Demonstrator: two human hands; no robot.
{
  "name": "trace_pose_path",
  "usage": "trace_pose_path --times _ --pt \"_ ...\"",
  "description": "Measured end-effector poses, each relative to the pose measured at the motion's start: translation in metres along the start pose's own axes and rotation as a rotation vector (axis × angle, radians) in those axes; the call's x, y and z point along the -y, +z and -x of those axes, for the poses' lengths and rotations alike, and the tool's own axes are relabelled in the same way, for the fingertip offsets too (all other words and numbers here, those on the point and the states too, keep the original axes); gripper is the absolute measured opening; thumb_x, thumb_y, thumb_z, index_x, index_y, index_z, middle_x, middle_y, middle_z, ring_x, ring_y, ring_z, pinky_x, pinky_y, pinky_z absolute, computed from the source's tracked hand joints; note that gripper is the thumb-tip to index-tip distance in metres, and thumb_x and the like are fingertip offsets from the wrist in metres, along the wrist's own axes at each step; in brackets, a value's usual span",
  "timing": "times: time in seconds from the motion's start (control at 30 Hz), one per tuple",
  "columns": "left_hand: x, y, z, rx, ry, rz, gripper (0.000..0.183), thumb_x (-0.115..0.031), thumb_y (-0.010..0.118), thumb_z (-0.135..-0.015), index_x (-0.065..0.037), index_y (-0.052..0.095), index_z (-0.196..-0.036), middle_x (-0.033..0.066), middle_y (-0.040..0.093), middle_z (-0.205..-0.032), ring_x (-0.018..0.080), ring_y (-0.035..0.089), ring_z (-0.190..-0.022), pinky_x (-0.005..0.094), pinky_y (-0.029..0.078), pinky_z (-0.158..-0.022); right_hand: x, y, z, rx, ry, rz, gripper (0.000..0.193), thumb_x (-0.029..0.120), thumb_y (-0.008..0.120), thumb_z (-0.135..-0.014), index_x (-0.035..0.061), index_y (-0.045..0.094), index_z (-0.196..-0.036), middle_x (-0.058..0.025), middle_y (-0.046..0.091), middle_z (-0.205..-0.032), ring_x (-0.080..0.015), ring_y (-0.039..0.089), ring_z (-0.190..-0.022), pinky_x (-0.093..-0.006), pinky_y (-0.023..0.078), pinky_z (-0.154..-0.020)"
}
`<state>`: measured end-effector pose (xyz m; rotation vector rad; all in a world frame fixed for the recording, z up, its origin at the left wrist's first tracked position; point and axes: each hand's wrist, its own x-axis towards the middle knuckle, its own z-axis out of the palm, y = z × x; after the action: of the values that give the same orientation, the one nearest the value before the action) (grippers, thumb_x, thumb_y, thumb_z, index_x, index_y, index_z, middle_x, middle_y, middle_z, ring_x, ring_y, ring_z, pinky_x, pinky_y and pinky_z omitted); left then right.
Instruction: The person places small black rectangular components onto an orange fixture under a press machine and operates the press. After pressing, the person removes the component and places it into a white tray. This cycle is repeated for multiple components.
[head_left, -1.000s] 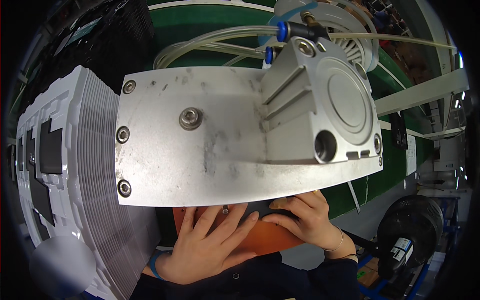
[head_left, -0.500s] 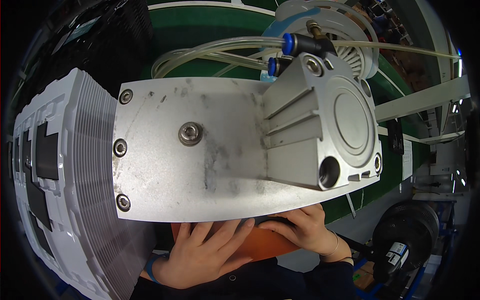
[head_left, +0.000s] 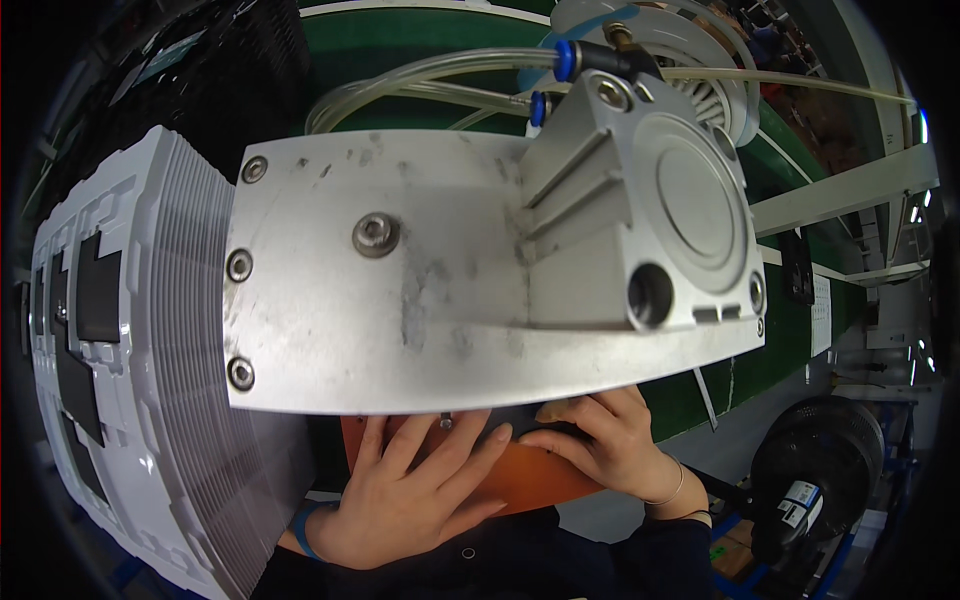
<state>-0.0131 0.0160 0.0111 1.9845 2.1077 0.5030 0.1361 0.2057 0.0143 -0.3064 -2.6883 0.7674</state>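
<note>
A silver metal press plate (head_left: 470, 270) with a square pneumatic cylinder (head_left: 650, 210) on it covers the middle of the view. Below its front edge lies an orange surface (head_left: 545, 480), with a dark flat piece (head_left: 515, 420) on it, partly under the plate. My left hand (head_left: 400, 495) lies on these with fingers stretched and spread, gripping nothing. At the dark piece's right side, my right hand (head_left: 610, 445) has its thumb and bent fingers closed on the edge. The fingertips of both hands are partly hidden by the plate.
A stack of white moulded plastic trays (head_left: 180, 330) stands close on the left. Clear hoses (head_left: 430, 75) run from the cylinder over the green table (head_left: 420, 30). A white reel (head_left: 700, 50) stands behind; a black round machine part (head_left: 815, 460) is at lower right.
The plate and cylinder sit higher in the picture, so more of the orange surface and a small bolt between my left fingers show. Both hands keep nearly the same pose.
</note>
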Motion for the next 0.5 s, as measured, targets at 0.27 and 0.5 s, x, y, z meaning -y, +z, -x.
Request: trace_pose_path --times 0.27,0.5 --pt "0.001 -0.004 -0.004 -0.028 0.002 0.087 0.063 -0.048 0.073 -0.077 -0.017 0.061 -0.131 0.0089 0.047 -0.143 0.0371 0.037 -0.134 0.0598 0.027 -0.11 0.001 -0.009 -0.012 0.1 0.009 -0.109 0.025 0.015 0.08 -0.073 0.0092 0.061 -0.089 -0.0072 0.056 -0.116 -0.028 0.052 -0.102 -0.038 0.038 -0.091" --pt "-0.005 -0.013 -0.001 -0.271 0.071 0.196 0.058 -0.027 0.08 -0.075 -0.002 0.062 -0.124 0.0179 0.056 -0.13 0.0345 0.053 -0.119 0.043 0.046 -0.096 0.0 -0.017 0.002 0.049 0.274 -0.573 0.03 -0.005 0.076 -0.074 0.0035 0.058 -0.097 -0.0067 0.062 -0.096 -0.018 0.064 -0.091 -0.0307 0.051 -0.079"
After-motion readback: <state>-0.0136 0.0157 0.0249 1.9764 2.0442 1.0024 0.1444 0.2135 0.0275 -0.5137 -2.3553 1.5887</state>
